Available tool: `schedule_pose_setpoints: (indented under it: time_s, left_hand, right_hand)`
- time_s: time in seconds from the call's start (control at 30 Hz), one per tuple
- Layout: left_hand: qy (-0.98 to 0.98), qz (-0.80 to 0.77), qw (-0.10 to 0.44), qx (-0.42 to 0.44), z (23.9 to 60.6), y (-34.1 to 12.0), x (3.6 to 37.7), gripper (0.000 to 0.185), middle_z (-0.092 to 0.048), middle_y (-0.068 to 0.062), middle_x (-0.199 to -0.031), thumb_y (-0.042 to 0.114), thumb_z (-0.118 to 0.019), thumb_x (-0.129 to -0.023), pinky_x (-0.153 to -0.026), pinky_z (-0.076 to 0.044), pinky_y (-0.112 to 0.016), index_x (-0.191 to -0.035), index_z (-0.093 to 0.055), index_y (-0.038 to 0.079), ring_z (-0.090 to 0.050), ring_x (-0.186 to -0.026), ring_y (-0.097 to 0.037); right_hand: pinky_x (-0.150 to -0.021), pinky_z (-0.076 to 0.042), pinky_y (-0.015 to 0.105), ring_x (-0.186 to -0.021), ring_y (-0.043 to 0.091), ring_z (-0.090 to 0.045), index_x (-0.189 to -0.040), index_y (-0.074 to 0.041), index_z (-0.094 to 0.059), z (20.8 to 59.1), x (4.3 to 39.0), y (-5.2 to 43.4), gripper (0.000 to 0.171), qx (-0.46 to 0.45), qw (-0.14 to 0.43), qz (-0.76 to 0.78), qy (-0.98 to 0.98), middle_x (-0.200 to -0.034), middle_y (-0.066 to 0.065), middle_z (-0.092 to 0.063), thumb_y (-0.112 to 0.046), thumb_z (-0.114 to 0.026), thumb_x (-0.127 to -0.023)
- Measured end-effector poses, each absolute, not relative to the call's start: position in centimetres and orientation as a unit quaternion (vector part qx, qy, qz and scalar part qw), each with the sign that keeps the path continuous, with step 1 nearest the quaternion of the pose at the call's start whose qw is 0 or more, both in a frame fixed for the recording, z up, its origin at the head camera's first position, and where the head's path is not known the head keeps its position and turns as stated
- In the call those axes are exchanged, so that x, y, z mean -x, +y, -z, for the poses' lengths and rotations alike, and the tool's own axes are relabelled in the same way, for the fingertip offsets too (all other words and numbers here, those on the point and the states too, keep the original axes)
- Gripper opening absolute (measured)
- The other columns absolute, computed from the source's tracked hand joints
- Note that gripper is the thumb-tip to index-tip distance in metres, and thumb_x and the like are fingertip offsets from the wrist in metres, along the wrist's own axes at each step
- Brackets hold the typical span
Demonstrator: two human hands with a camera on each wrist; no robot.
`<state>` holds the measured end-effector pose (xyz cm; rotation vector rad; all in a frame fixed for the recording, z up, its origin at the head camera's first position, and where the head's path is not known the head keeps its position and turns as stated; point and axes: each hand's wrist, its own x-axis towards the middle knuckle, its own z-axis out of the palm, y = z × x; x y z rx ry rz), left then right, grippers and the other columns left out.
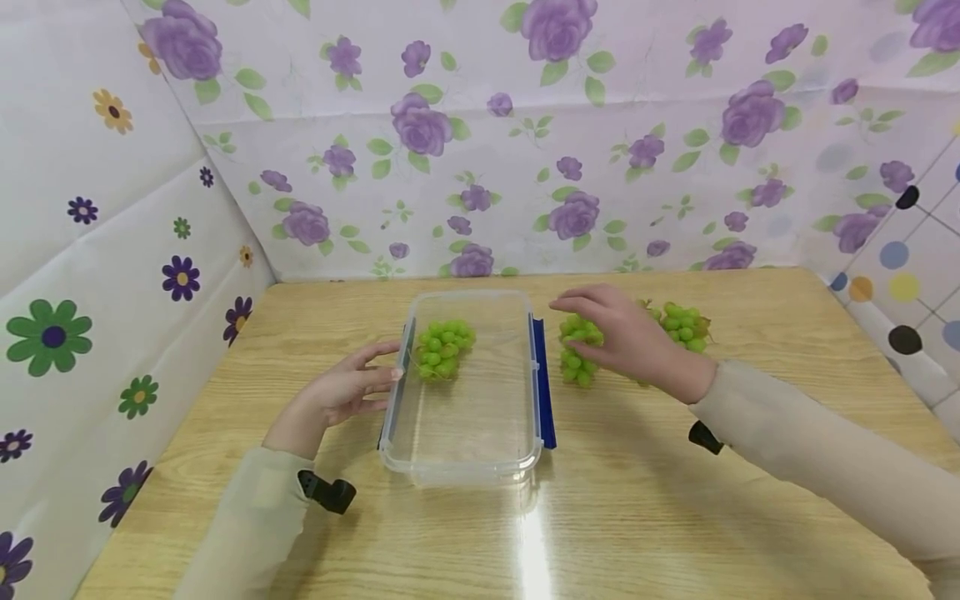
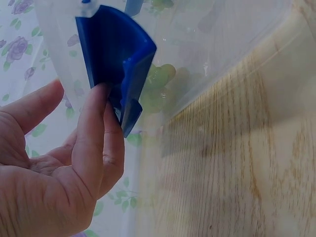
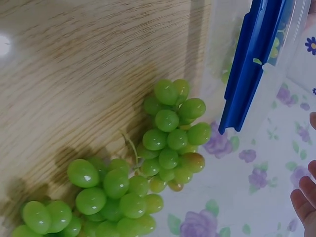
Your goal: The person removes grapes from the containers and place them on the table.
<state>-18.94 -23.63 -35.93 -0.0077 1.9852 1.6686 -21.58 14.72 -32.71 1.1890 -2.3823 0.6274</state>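
Observation:
A clear plastic container (image 1: 480, 425) with blue side latches stands lidless on the table, one bunch of green grapes (image 1: 442, 350) inside at its far left. My left hand (image 1: 348, 387) is at the container's left side, fingertips touching the blue latch (image 2: 116, 54) that hangs there, thumb apart. Above another bunch of green grapes (image 1: 577, 358) just right of the container, my right hand (image 1: 626, 329) hovers with fingers spread and nothing held. Seen from the right wrist, its fingers (image 3: 308, 195) are apart from the grapes (image 3: 170, 133).
More green grapes (image 1: 684, 325) lie farther right, partly behind the right hand. The wooden table (image 1: 465, 542) ends at a flower-patterned cloth wall (image 1: 480, 150) at the back, with patterned sheets on both sides. A blue latch (image 1: 543, 383) juts out along the container's right side.

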Motion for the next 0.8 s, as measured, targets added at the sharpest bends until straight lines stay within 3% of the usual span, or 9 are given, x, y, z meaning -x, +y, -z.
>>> schedule_pose_setpoints:
  time_s: [0.43,0.8]
  left_hand:
    - [0.742,-0.616,0.265,0.005,36.0,-23.7,18.9,0.068,-0.031,-0.021,-0.141,0.018,-0.053,-0.097,-0.094,-0.047,-0.036,-0.153,-0.016,0.013,-0.041,-0.127,-0.033]
    - [0.738,-0.621,0.262,0.014,36.1,-23.7,19.0,0.068,-0.033,-0.019,-0.141,0.018,-0.055,-0.096,-0.097,-0.045,-0.038,-0.153,-0.017,0.014,-0.042,-0.127,-0.032]
  right_hand:
    - [-0.093,-0.046,0.05,-0.11,0.035,-0.056,-0.126,-0.004,-0.059,32.7,21.7,12.9,0.058,-0.462,0.199,-0.198,-0.842,-0.121,0.018,-0.059,-0.012,-0.082,-0.073]
    - [-0.094,-0.045,0.051,-0.112,0.036,-0.055,-0.127,-0.004,-0.058,32.9,21.9,11.5,0.057,-0.492,0.204,-0.177,-0.828,-0.123,0.02,-0.057,-0.016,-0.081,-0.076]
